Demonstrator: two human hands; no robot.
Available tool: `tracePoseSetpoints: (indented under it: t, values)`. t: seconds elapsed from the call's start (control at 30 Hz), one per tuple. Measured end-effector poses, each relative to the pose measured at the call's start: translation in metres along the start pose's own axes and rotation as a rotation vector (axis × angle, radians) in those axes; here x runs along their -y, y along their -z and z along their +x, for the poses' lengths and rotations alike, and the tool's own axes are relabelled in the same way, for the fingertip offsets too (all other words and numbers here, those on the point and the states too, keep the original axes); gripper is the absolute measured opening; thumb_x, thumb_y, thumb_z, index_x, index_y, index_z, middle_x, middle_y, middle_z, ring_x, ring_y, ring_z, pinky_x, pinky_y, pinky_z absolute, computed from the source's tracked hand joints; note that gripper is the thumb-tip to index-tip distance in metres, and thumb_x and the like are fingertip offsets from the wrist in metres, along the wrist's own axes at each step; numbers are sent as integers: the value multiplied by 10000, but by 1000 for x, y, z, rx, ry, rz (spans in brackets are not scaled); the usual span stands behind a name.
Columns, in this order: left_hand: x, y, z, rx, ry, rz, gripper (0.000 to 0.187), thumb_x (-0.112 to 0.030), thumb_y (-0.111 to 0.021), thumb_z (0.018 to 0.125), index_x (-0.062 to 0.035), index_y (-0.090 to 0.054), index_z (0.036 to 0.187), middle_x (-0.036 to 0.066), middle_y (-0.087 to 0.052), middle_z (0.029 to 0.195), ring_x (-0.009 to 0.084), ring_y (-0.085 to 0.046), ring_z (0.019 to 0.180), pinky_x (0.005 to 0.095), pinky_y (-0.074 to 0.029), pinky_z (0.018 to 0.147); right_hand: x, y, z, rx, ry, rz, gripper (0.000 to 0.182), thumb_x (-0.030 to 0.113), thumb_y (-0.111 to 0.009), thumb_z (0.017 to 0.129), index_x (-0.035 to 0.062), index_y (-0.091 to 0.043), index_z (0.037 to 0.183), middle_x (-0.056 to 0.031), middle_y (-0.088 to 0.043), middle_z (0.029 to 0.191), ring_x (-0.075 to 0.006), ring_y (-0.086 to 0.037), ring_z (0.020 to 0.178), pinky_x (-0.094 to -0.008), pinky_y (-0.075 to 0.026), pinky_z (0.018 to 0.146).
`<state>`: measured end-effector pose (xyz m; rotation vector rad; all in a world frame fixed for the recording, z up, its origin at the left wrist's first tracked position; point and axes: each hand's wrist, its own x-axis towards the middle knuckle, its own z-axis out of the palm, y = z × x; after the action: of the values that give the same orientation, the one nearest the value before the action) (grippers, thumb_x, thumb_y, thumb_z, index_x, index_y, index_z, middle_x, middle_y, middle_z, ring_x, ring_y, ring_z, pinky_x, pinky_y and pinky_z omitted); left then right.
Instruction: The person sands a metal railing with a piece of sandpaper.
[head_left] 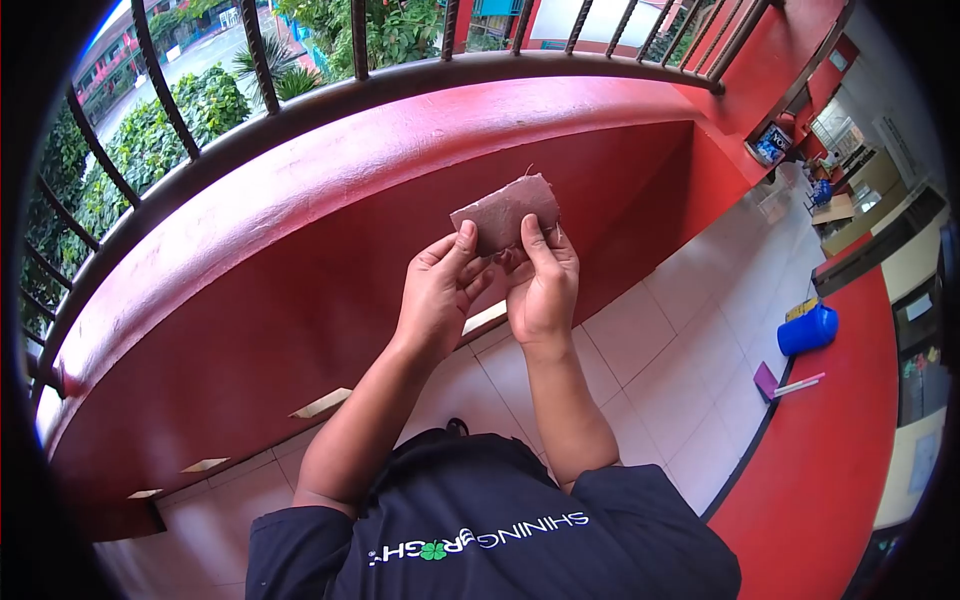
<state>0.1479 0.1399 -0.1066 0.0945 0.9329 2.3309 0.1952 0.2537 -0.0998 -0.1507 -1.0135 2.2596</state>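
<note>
A small mauve-brown piece of cloth [503, 216], roughly rectangular with loose threads at its edges, is held up in front of me. My left hand [438, 285] pinches its lower left corner, thumb on top. On the other side, my right hand [543, 285] grips the lower right part with its thumb pressed on the near face. Both hands are closed on the cloth, and some fingers are hidden behind it.
Beyond my hands runs a red low wall [300, 240] topped by a metal railing [330, 88]. To the right, a blue container [808, 330] and a purple dustpan [766, 382] are by a red wall. Pale tiles [640, 330] cover the floor.
</note>
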Motion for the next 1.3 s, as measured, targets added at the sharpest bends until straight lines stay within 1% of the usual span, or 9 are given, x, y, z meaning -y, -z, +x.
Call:
tracePoseSetpoints:
  t: [0.3,0.47,0.53,0.63,0.77,0.87,1.0,1.2,1.3]
  values:
    - [10,-13,0,71,-231,229,344,-128,-690,1002,28,-660,1308,117,-743,1144,159,-715,1013,285,-576,856,20,16,8,-29,2,-12,123,183,-678,1012,74,-690,1068,-21,-697,965,-98,-647,792,-247,-530,664]
    - [-3,-14,3,106,-370,657,260,-51,-680,980,31,-729,1222,101,-779,1001,131,-722,914,278,-565,796,54,54,28,241,-102,62,581,573,-549,1011,68,-569,1297,-111,-680,1114,-226,-663,1055,-392,-557,860]
    - [-16,-12,2,171,-337,778,251,-25,-682,965,25,-740,1204,92,-780,974,120,-717,899,264,-563,789,75,68,42,366,-191,82,630,517,-662,967,40,-514,1350,-134,-666,1126,-240,-663,1099,-404,-558,929]
    - [-25,-20,-3,229,-329,987,243,21,-681,934,16,-760,1164,78,-782,906,93,-704,846,250,-558,753,79,66,47,723,-365,-312,612,179,-819,870,44,-509,1380,-110,-615,1236,-190,-656,1094,-356,-620,839]
    - [-33,-17,-2,152,-614,1210,246,60,-678,906,7,-774,1126,95,-780,817,53,-657,711,248,-545,661,47,43,17,579,-263,-354,438,-38,-572,1007,13,-519,1439,-114,-585,1396,-268,-665,1190,-428,-674,867]
    - [-40,-23,-8,14,-742,1291,262,73,-675,898,-6,-777,1126,125,-783,824,56,-680,714,246,-552,658,32,30,3,578,-338,-245,482,30,-526,1056,58,-450,1531,-90,-544,1504,-252,-637,1267,-372,-662,852]
    - [-42,-21,1,-41,-856,1225,227,59,-690,906,-5,-780,1104,136,-792,894,107,-751,883,253,-581,720,27,2,-4,390,31,-671,365,62,-549,1061,59,-613,1420,-74,-700,1330,-147,-720,944,-260,-579,707]
    - [-96,-2,2,-337,-1179,1239,131,-84,-767,916,-65,-794,1043,95,-794,920,157,-771,789,279,-606,661,39,-42,89,227,471,-1051,275,48,-565,1033,37,-722,1259,-124,-782,1074,-92,-606,701,-268,-523,690]
    - [-164,8,-7,-492,-1441,1276,107,-123,-767,933,-78,-794,1027,78,-791,895,145,-759,782,305,-620,649,44,-67,168,336,820,-1231,280,55,-597,988,36,-713,1242,-236,-730,1058,-354,-746,936,-373,-568,804]
